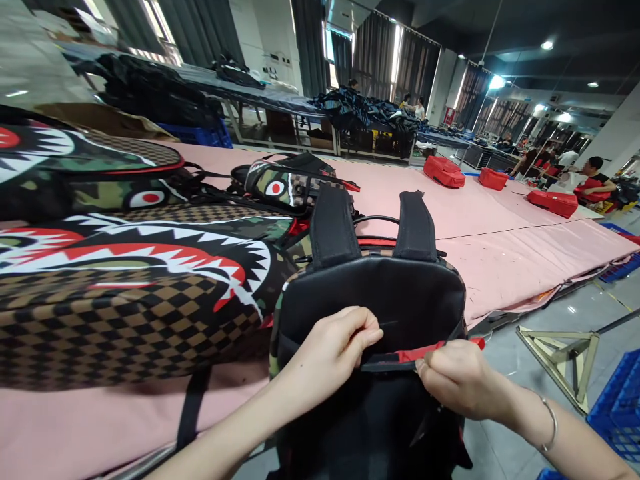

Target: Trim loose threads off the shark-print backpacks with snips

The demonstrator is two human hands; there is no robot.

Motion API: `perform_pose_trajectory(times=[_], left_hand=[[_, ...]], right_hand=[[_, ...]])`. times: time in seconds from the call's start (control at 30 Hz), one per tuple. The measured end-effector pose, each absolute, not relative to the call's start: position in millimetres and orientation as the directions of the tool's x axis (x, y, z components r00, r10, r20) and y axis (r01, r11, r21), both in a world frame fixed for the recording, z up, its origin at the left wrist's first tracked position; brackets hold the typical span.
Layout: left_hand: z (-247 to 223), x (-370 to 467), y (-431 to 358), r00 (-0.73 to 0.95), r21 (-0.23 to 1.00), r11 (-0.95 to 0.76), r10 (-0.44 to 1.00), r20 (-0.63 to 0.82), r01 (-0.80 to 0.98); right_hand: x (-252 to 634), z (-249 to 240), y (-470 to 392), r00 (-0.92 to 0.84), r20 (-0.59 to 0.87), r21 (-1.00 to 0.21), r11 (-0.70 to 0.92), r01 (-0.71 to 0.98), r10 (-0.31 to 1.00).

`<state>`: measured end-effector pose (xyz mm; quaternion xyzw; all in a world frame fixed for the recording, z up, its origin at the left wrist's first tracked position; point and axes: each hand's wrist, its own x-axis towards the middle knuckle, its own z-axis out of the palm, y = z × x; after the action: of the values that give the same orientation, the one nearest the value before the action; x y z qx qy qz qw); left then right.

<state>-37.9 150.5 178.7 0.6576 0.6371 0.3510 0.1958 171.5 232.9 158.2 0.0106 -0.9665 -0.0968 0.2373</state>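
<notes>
A black backpack [370,293] stands in front of me with its back panel and shoulder straps [334,225] facing me. Across the panel runs a slit-like opening with red lining [420,352] and a dark edge. My right hand [453,379] is closed on the opening's edge at its right part. At the left end, my left hand [345,339] is closed in a pinch just above the edge; whatever lies between its fingertips is hidden. The lower backpack is dark and partly covered by my forearms.
Shark-mouth backpacks with camouflage and brown check [135,293] lie on the pink table [525,267] at left. Several red bags [444,172] sit farther along it. A metal stand base [563,360] and blue crates [620,400] are on the floor at right. People work in the background.
</notes>
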Motion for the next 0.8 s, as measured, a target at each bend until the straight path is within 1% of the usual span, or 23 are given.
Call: perform_pose_trajectory(times=[0.07, 0.17, 0.3, 0.37, 0.43, 0.5, 0.53, 0.6, 0.67, 0.73, 0.8], left_hand=[[179.8, -40.0, 146.9, -0.058, 0.716, -0.129, 0.971, 0.231, 0.686], [179.3, -43.1, 146.3, -0.116, 0.706, -0.118, 0.955, 0.273, 0.698], [175.8, -45.5, 151.9, -0.167, 0.751, -0.045, 0.965, 0.204, 0.659], [173.5, -46.2, 153.0, -0.227, 0.804, -0.020, 0.955, 0.192, 0.595], [171.6, -48.5, 152.0, -0.276, 0.870, -0.031, 0.942, 0.189, 0.491], [171.3, -53.9, 150.0, -0.267, 0.913, -0.040, 0.950, 0.160, 0.406], [172.0, -57.6, 149.1, -0.239, 0.920, -0.028, 0.962, 0.131, 0.392], [174.8, -65.6, 148.4, -0.157, 0.901, 0.033, 0.987, 0.039, 0.433], [178.4, -71.2, 149.5, -0.074, 0.840, 0.070, 0.997, -0.035, 0.539], [181.6, -71.7, 152.5, -0.009, 0.756, 0.029, 1.000, -0.030, 0.654], [183.2, -67.2, 156.5, 0.035, 0.667, -0.030, 0.999, 0.006, 0.744]], right_hand=[[170.6, 157.6, 231.6, -0.890, 0.453, 0.170, 0.985, 0.030, -0.051], [169.0, 157.3, 232.2, -0.893, 0.447, 0.168, 0.985, 0.030, -0.049], [166.7, 157.5, 236.6, -0.889, 0.452, 0.206, 0.978, 0.027, -0.071], [165.9, 157.6, 238.1, -0.893, 0.444, 0.205, 0.978, 0.024, -0.071], [165.7, 157.6, 238.0, -0.897, 0.437, 0.185, 0.983, 0.019, -0.065], [166.1, 157.6, 236.5, -0.895, 0.444, 0.147, 0.989, 0.025, -0.044], [166.3, 157.5, 235.5, -0.893, 0.449, 0.123, 0.992, 0.033, -0.025], [166.6, 157.5, 233.6, -0.891, 0.454, 0.067, 0.996, 0.053, 0.017], [166.4, 157.7, 232.6, -0.889, 0.456, 0.034, 0.998, 0.055, 0.034], [165.7, 158.4, 233.0, -0.892, 0.451, 0.045, 0.998, 0.032, 0.008], [165.1, 159.0, 234.5, -0.898, 0.440, 0.087, 0.996, 0.012, -0.028]])
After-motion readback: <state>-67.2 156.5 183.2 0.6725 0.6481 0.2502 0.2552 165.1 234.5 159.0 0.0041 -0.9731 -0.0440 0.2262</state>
